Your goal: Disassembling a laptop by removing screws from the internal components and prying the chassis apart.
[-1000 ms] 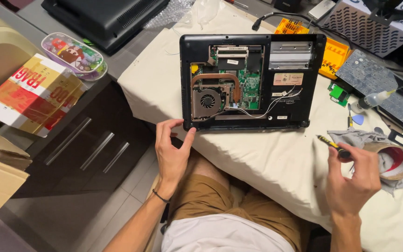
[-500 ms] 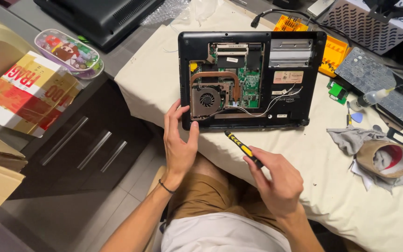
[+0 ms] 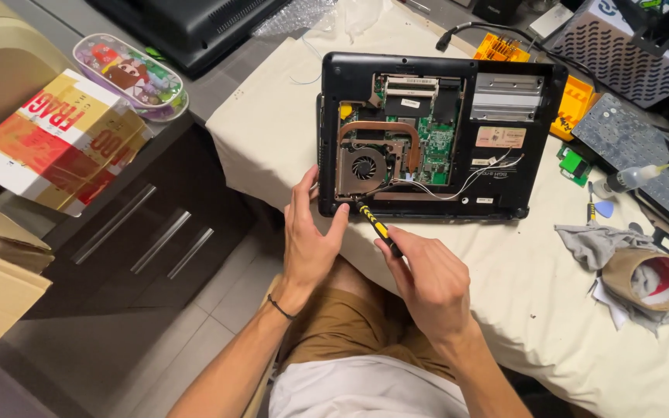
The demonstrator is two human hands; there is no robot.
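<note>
An opened black laptop [image 3: 505,101] lies bottom-up on a cream cloth, showing its fan [image 3: 364,166], copper heat pipe and green board. My right hand [image 3: 431,279] grips a yellow-and-black screwdriver [image 3: 373,223]; its tip touches the laptop's near left corner beside the fan. My left hand [image 3: 311,240] rests against that same corner, fingers on the laptop's edge, thumb next to the screwdriver tip.
A tape roll with a grey rag [image 3: 644,279] lies at the right, with a keyboard panel [image 3: 636,147], a small bottle [image 3: 621,182] and yellow trays [image 3: 574,101] beyond. A dark drawer unit [image 3: 141,232], a cardboard box [image 3: 56,147] and a clear case [image 3: 129,73] stand at the left.
My right hand carried the screwdriver from the tape roll at the right over to the laptop's near left corner. My left hand stayed at that corner, shifting slightly.
</note>
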